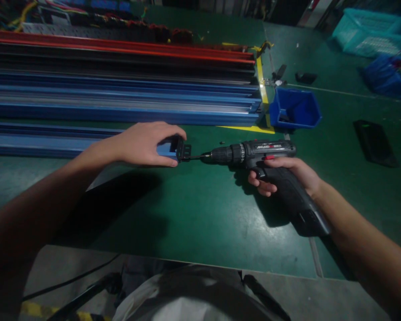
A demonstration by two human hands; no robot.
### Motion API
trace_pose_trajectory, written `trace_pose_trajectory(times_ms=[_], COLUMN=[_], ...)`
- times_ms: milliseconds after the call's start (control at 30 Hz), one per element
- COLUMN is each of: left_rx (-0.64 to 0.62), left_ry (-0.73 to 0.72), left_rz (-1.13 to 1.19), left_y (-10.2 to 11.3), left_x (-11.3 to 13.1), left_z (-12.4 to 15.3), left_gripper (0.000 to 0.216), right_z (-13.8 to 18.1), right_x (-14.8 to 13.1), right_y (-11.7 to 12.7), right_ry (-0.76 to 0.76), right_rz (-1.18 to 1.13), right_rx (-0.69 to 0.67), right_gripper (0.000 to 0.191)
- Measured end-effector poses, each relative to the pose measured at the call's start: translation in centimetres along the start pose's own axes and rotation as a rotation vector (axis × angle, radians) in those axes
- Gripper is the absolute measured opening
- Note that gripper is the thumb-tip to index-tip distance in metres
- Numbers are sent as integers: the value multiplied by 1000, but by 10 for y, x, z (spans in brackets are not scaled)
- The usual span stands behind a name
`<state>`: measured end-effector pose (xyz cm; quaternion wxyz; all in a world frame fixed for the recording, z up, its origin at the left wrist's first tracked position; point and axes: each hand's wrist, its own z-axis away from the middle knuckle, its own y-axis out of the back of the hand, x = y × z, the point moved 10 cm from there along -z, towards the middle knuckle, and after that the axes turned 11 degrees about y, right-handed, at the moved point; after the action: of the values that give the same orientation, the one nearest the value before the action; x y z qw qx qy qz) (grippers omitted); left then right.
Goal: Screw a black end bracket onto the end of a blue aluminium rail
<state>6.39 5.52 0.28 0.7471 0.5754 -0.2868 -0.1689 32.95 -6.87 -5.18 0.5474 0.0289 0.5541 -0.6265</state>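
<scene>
My left hand [145,145] is closed round the end of a long blue metal profile [43,145] lying along the green table. Fingers and thumb grip its two sides. A black slotted end cap [181,149] sits at the profile's end, partly hidden by the fingers. My right hand [287,176] wraps round the handle of a black cordless drill [267,151], index finger by the trigger. The drill lies level and points left, and its long thin bit reaches the lower part of the end cap. Whether a screw is at the tip is too small to tell.
Behind lie several blue profiles [120,109], black ones and a red one [120,48]. A blue bin [296,109] stands right of their ends, near yellow tape [261,80]. A dark phone-like device [376,142] lies right. Turquoise basket [370,33] is at back right.
</scene>
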Motion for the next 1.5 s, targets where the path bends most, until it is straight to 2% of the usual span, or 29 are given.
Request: trace_pose_trajectory(times_ms=[1300,1500], left_rx=[7,17], left_ry=[-1,-10], left_rz=[7,-3], left_y=[1,2], left_x=[0,0], left_z=[1,1], left_gripper=[78,77], right_z=[2,3], right_x=[1,-2], right_y=[-1,3], right_ry=[-13,9], right_rz=[-15,14], right_rx=[1,59], right_gripper=[35,32])
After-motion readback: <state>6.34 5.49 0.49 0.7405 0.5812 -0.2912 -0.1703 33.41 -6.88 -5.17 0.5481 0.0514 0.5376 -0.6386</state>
